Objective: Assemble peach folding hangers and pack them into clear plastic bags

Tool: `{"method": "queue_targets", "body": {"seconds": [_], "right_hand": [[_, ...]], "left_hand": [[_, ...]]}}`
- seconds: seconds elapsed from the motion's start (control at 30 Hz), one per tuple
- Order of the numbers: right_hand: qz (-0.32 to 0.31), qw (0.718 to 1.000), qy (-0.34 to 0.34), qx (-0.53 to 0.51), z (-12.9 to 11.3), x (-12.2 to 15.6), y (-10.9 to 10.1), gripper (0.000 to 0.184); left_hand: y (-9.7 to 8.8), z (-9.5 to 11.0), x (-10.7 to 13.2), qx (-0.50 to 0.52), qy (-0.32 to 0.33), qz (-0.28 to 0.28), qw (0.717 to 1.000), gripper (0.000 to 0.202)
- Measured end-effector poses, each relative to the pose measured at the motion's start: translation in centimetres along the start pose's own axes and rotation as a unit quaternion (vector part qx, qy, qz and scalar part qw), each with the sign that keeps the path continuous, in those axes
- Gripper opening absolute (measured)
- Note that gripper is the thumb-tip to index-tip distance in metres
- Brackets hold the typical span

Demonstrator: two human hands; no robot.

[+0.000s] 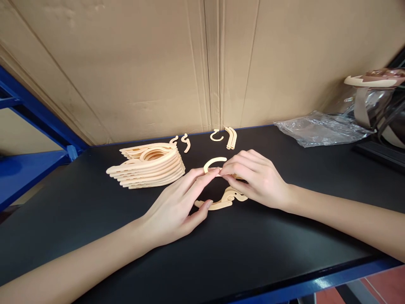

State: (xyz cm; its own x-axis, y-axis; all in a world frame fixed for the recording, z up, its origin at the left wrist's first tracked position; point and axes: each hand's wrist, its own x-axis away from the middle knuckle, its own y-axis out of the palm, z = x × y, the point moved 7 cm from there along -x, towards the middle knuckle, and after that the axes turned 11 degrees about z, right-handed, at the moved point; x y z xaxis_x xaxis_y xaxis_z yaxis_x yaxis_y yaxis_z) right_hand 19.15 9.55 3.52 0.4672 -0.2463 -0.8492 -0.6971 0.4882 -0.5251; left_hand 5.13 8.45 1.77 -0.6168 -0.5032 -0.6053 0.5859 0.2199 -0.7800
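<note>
A small cream plastic hook (pixel 214 162), curved like a C, is held between the fingertips of both hands just above the black table (pixel 95 236). My left hand (pixel 177 207) pinches its left end, with the thumb resting on a cream hanger body (pixel 221 202) that lies flat under the hands. My right hand (pixel 255 179) is closed on the hook's right end and covers part of the hanger body.
A stack of several cream hangers (pixel 148 165) lies at the left. Loose hooks (pixel 186 142) and curved pieces (pixel 230 137) lie by the cardboard wall (pixel 202 63). A crumpled clear plastic bag (pixel 319 128) is at the right. Blue shelf framing (pixel 31 164) runs along the left.
</note>
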Motion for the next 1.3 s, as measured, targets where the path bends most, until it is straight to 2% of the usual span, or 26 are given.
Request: {"method": "queue_targets", "body": {"seconds": [0.1, 0.33, 0.57, 0.7, 0.83, 1.0, 1.1, 1.3], "right_hand": [[0.006, 1.000, 0.008, 0.020, 0.3, 0.0, 0.0, 0.008], [-0.028, 0.998, 0.019, 0.046, 0.6, 0.0, 0.5, 0.012], [-0.018, 0.986, -0.010, 0.167, 0.4, -0.1, 0.3, 0.016], [-0.024, 0.981, 0.012, 0.193, 0.9, -0.1, 0.3, 0.018], [-0.052, 0.987, 0.100, 0.114, 2.0, 0.3, 0.6, 0.015], [-0.040, 0.969, 0.244, -0.022, 3.9, 1.0, 0.8, 0.013], [-0.020, 0.942, 0.316, -0.107, 4.9, 1.5, 1.1, 0.014], [-0.018, 0.862, 0.433, -0.264, 6.1, 2.5, 2.7, 0.020]], "left_hand": [[0.1, -0.1, 0.1, -0.004, -0.004, -0.006, 1.000, 0.055], [0.1, -0.3, -0.1, -0.010, -0.028, -0.013, 0.999, 0.055], [0.2, -0.4, -0.2, -0.011, -0.031, -0.003, 0.999, 0.055], [0.2, -0.6, -0.2, -0.020, -0.034, -0.006, 0.999, 0.052], [0.0, -0.4, -0.2, -0.034, -0.026, 0.003, 0.999, 0.047], [-1.2, -0.2, -0.3, -0.181, -0.002, 0.073, 0.981, 0.021], [-1.0, -0.5, -0.3, -0.235, -0.002, 0.072, 0.969, 0.015], [-0.3, -0.9, -0.1, -0.259, -0.003, 0.047, 0.965, 0.018]]}}
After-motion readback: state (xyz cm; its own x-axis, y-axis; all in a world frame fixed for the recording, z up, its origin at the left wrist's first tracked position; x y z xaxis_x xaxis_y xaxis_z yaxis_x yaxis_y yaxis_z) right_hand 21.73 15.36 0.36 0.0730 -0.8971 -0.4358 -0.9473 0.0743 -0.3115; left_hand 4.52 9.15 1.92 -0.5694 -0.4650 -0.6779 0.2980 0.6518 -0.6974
